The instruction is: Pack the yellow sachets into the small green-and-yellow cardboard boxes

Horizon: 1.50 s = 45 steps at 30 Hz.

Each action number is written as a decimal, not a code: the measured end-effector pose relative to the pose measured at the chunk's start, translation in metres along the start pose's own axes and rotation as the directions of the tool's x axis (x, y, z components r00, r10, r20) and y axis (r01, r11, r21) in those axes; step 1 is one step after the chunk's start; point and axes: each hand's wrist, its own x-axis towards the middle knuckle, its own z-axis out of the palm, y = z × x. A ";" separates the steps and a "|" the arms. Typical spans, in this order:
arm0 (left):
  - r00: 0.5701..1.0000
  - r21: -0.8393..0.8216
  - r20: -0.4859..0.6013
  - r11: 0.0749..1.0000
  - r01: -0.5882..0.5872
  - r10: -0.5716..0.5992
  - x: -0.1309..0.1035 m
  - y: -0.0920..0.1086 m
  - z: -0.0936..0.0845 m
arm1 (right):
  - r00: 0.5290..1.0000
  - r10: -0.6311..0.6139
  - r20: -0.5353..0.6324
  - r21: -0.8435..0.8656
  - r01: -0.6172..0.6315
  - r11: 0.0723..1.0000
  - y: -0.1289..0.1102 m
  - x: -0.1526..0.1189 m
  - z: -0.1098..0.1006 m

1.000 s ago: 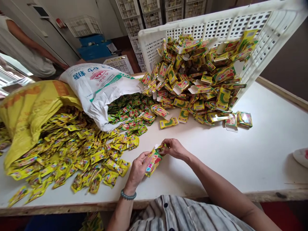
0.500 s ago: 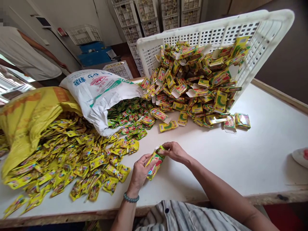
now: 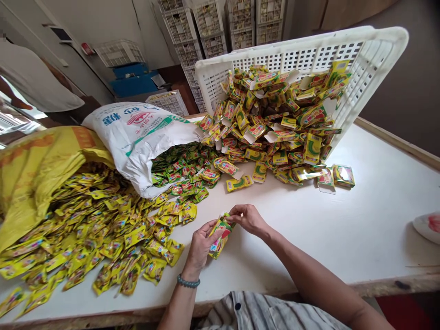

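My left hand [image 3: 201, 245] is closed around a small yellow-green printed box [image 3: 220, 239], held tilted above the table, its open end pointing away from me. At that open end, my right hand [image 3: 250, 220] pinches a small green packet [image 3: 226, 217], which is mostly hidden by the fingers and the box. Left of my hands spreads a heap of yellow packets [image 3: 137, 236]. Beyond them, green packets [image 3: 185, 170] spill from a white woven sack [image 3: 137, 133]. Many similar boxes [image 3: 275, 123] tumble out of a tipped white basket [image 3: 378, 68].
A yellow sack [image 3: 51, 160] lies at the left of the white table [image 3: 309, 243]. A white object with a red mark [image 3: 428, 227] sits at the right edge. Behind stand stacked crates [image 3: 209, 27], blue boxes [image 3: 132, 80] and another person [image 3: 37, 78].
Less of the green packet shows, having gone further into the box's open end. Both hands keep nearly the same place. The view has shifted slightly.
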 end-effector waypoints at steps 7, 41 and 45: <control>0.999 -0.053 -0.047 0.998 0.026 -0.028 -0.004 -0.010 -0.004 | 0.997 -0.072 0.033 -0.340 0.079 0.937 -0.005 -0.003 0.021; 0.978 0.031 -0.081 0.982 -0.188 0.190 -0.006 -0.015 -0.002 | 0.999 -0.039 0.036 0.153 0.033 0.988 0.003 -0.003 0.032; 0.971 0.008 -0.114 0.978 -0.210 0.209 -0.006 -0.017 -0.003 | 0.998 0.007 0.056 0.245 -0.021 0.969 -0.002 -0.005 0.036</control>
